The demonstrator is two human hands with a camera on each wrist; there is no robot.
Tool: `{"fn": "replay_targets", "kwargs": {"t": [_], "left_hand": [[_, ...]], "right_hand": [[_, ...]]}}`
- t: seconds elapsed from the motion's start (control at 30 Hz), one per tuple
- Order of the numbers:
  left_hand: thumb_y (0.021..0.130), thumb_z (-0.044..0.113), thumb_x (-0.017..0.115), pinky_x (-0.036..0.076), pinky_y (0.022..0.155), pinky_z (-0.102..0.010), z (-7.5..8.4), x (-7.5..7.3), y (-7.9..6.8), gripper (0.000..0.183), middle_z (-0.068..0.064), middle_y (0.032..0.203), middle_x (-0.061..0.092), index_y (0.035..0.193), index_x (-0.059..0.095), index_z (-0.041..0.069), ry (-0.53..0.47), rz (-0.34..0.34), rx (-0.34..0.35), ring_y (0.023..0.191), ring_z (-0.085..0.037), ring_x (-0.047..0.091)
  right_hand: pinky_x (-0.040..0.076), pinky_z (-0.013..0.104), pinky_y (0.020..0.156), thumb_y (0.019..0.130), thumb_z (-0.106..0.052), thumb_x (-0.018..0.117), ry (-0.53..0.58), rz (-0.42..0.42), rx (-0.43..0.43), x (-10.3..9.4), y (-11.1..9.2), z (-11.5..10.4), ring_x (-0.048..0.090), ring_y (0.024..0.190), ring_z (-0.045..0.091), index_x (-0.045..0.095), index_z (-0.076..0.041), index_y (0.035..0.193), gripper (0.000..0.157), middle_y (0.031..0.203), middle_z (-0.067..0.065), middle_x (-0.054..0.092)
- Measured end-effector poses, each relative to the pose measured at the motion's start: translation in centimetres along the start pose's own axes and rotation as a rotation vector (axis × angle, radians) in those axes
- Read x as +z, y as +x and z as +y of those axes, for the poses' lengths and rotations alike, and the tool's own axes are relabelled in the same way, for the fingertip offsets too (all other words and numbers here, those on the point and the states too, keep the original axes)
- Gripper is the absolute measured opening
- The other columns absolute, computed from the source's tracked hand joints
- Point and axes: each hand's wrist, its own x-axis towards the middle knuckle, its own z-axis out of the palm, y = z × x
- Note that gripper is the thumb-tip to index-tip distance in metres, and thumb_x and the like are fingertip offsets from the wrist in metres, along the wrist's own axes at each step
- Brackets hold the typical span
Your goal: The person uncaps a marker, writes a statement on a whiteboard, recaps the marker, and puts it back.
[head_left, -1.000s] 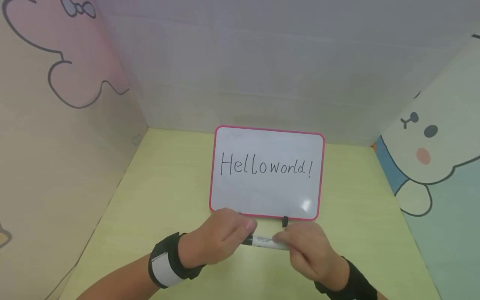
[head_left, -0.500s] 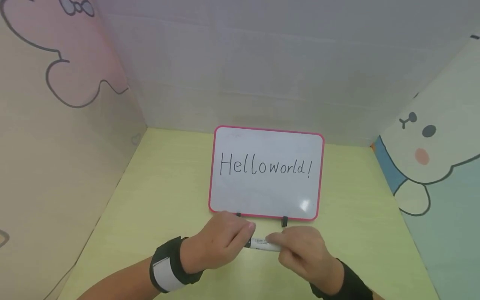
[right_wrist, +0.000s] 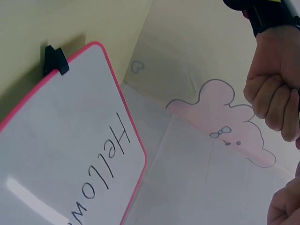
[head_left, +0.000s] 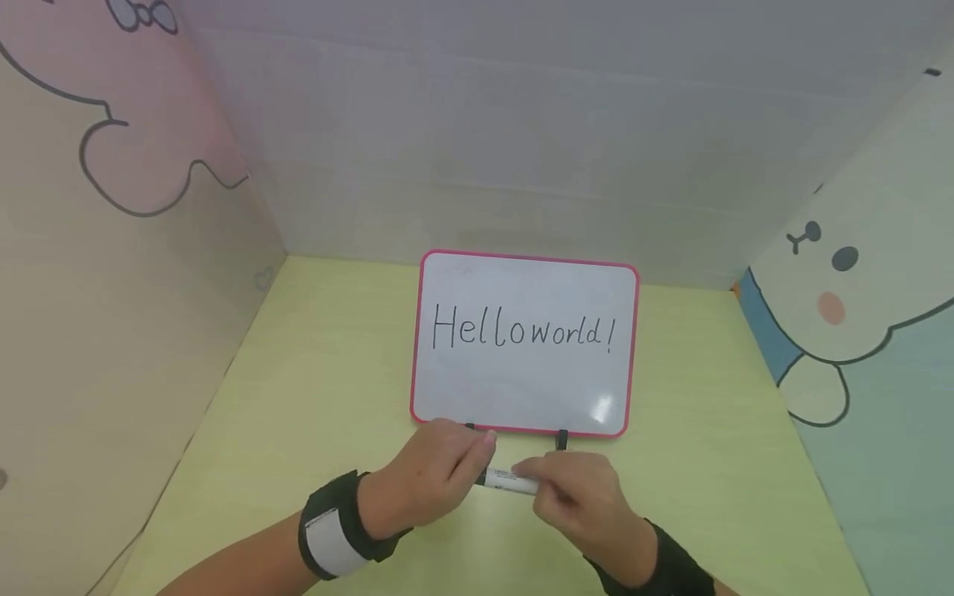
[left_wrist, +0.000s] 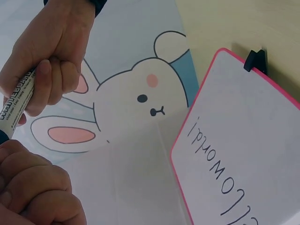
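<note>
Both hands hold one white marker (head_left: 511, 481) in front of the whiteboard. My left hand (head_left: 428, 472) grips its dark capped end, mostly hidden behind the curled fingers. My right hand (head_left: 585, 505) pinches the white barrel between thumb and fingers. In the left wrist view, printed lettering shows on the marker (left_wrist: 18, 101), and a bit of dark cap peeks out above the left hand (left_wrist: 37, 187). A pink-framed whiteboard (head_left: 522, 389) reading "Hello world!" stands just beyond the hands. The right wrist view shows the left hand's curled fingers (right_wrist: 274, 101).
Black clip feet (head_left: 562, 439) support the whiteboard's lower edge on the pale yellow-green table (head_left: 335, 356). A grey-white wall (head_left: 477, 149) rises behind it. Side panels carry a pink cartoon (head_left: 156, 157) at left and a white rabbit drawing (head_left: 857, 306) at right.
My right hand has shifted left toward the left hand, and less of the marker shows between them. The view has swung slightly, moving the whiteboard a little left in frame.
</note>
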Motion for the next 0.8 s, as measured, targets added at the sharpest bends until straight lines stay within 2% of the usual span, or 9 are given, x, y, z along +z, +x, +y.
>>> {"fn": "replay_targets", "kwargs": {"t": [0.13, 0.27, 0.4, 0.5, 0.63, 0.73, 0.8], "left_hand": [[0.094, 0.01, 0.046, 0.013, 0.044, -0.01, -0.4, -0.1, -0.4, 0.043, 0.011, 0.05, 0.024, 0.053, 0.036, 0.014, 0.036, -0.076, 0.01, 0.047, 0.005, 0.016], [0.096, 0.016, 0.046, 0.015, 0.044, -0.008, -0.7, -0.2, -0.5, 0.041, 0.013, 0.052, 0.026, 0.056, 0.038, 0.017, 0.059, -0.153, 0.068, 0.047, 0.008, 0.019], [0.096, 0.026, 0.051, 0.016, 0.046, -0.007, -0.9, -0.6, -0.4, 0.04, 0.013, 0.054, 0.028, 0.059, 0.039, 0.018, 0.081, -0.175, 0.119, 0.05, 0.007, 0.024], [0.093, 0.031, 0.056, 0.02, 0.048, -0.006, -1.0, -0.9, -0.4, 0.031, 0.014, 0.057, 0.032, 0.066, 0.048, 0.019, 0.096, -0.176, 0.121, 0.053, 0.007, 0.028], [0.093, 0.031, 0.058, 0.029, 0.054, -0.004, -1.1, -1.2, -0.4, 0.014, 0.015, 0.066, 0.043, 0.086, 0.064, 0.02, 0.051, -0.199, 0.117, 0.06, 0.007, 0.036], [0.093, 0.029, 0.059, 0.035, 0.061, -0.004, -1.1, -1.6, -0.4, 0.015, 0.014, 0.075, 0.052, 0.096, 0.069, 0.018, 0.035, -0.221, 0.138, 0.066, 0.006, 0.043], [0.092, 0.028, 0.061, 0.038, 0.065, -0.004, -1.1, -1.9, -0.5, 0.015, 0.013, 0.08, 0.057, 0.098, 0.071, 0.018, 0.066, -0.235, 0.149, 0.071, 0.004, 0.047]], "right_hand": [[0.037, 0.002, 0.054, 0.096, -0.018, 0.041, 0.015, -0.143, 0.084, -0.2, -0.9, -0.4, 0.044, 0.053, 0.0, 0.065, -0.006, 0.093, 0.027, 0.066, -0.006, 0.058], [0.038, 0.003, 0.057, 0.095, -0.023, 0.045, -0.023, -0.206, 0.08, -0.6, -1.2, -0.6, 0.045, 0.056, -0.001, 0.065, -0.008, 0.098, 0.026, 0.071, -0.007, 0.06], [0.04, 0.006, 0.056, 0.09, -0.022, 0.047, -0.065, -0.188, 0.028, -0.8, -1.0, -0.4, 0.047, 0.059, 0.001, 0.066, -0.007, 0.097, 0.026, 0.076, -0.007, 0.062], [0.043, 0.01, 0.056, 0.088, -0.023, 0.048, -0.083, -0.163, 0.007, -1.1, -0.7, -0.2, 0.051, 0.06, 0.002, 0.066, -0.006, 0.094, 0.025, 0.077, -0.005, 0.064], [0.046, 0.014, 0.057, 0.088, -0.022, 0.049, -0.083, -0.155, -0.012, -1.3, -0.4, 0.0, 0.054, 0.062, 0.003, 0.066, -0.006, 0.09, 0.023, 0.078, -0.005, 0.064], [0.047, 0.014, 0.057, 0.088, -0.021, 0.051, -0.075, -0.153, -0.027, -1.3, -0.1, 0.1, 0.054, 0.063, 0.003, 0.066, -0.006, 0.089, 0.021, 0.078, -0.005, 0.064], [0.047, 0.014, 0.057, 0.088, -0.02, 0.054, -0.077, -0.155, -0.029, -1.3, -0.1, 0.2, 0.054, 0.063, 0.004, 0.066, -0.006, 0.09, 0.019, 0.079, -0.004, 0.064]]}}
